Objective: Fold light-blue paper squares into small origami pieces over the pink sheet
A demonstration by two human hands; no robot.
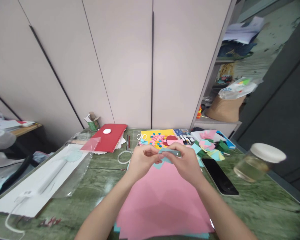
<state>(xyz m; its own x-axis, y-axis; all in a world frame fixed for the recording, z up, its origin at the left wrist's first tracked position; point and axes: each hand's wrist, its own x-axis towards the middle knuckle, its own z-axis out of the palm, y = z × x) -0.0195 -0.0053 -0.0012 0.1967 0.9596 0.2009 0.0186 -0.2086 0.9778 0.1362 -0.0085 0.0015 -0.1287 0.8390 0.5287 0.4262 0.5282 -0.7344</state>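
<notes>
Both hands meet above a stack of pink paper, pinching a small piece of light blue paper between thumbs and fingers. My left hand grips its left side, and my right hand grips its right side. The piece looks folded, though the fingers cover much of it. Just beyond the hands lie a yellow sheet with many small pink, blue and yellow pieces, and white-handled scissors. Light blue sheet edges show under the pink stack.
A black phone and a lidded jar of liquid stand to the right. Crumpled coloured paper lies behind them. On the left are a red folder, a white cable loop and a white board bearing a power strip.
</notes>
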